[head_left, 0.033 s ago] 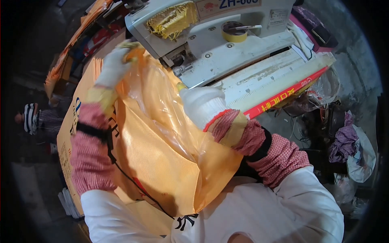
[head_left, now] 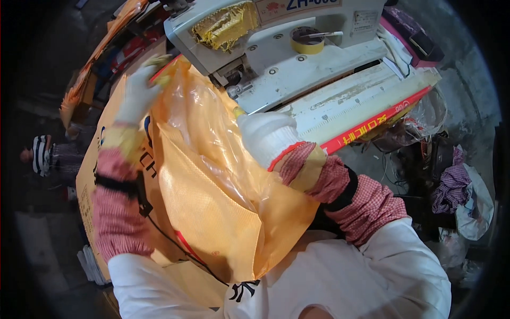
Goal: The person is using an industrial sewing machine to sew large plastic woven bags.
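Observation:
An orange-yellow woven bag (head_left: 204, 175) with a clear plastic liner (head_left: 196, 106) lies across my lap, its top near the sewing machine (head_left: 319, 64). My left hand (head_left: 142, 90), in a white glove with yellowish fingertips, is closed at the bag's upper left edge; its fingers are slightly blurred. Over the bag's right side my right hand (head_left: 268, 134), gloved in white, bends with its fingers closed on the bag near the machine's bed. Most of those fingers are hidden under the hand. Both forearms wear red checked sleeves.
More flat bags (head_left: 87, 191) are stacked beneath at left. A yellow tape roll (head_left: 308, 45) with a white stick sits on the machine. A ruled white table edge with a red strip (head_left: 377, 119) runs right. Another person (head_left: 41, 155) in stripes is far left.
My left hand has moved a little left, and the bag's upper left edge is drawn wider, showing more liner. My right hand stays nearly in place.

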`<action>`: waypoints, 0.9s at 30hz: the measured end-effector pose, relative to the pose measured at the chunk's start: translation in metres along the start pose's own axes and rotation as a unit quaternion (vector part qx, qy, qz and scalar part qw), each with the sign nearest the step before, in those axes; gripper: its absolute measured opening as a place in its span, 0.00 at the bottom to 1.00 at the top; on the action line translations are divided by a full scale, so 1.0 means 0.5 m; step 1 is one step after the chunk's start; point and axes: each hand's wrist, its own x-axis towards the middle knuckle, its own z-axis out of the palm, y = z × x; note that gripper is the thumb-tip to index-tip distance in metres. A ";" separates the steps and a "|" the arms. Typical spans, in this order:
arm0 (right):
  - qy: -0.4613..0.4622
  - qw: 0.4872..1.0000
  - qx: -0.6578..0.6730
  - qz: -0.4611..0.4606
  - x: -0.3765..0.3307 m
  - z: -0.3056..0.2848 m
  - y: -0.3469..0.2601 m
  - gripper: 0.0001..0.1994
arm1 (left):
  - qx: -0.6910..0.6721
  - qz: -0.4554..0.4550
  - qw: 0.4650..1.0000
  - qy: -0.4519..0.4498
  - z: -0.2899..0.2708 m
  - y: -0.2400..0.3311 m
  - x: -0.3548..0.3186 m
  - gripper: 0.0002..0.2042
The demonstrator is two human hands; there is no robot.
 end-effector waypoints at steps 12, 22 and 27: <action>0.003 0.992 -0.126 -0.014 -0.054 -0.016 -0.017 0.05 | 0.104 -0.606 0.788 -0.013 -0.295 -0.010 -0.973 0.28; 0.008 0.976 -0.216 0.001 -0.090 0.002 -0.016 0.06 | -0.088 -0.787 0.537 0.290 -0.280 -0.079 -1.231 0.38; 0.011 0.926 -0.372 -0.059 -0.092 0.058 0.034 0.18 | -0.359 -0.765 0.340 0.412 -0.092 0.087 -1.274 0.51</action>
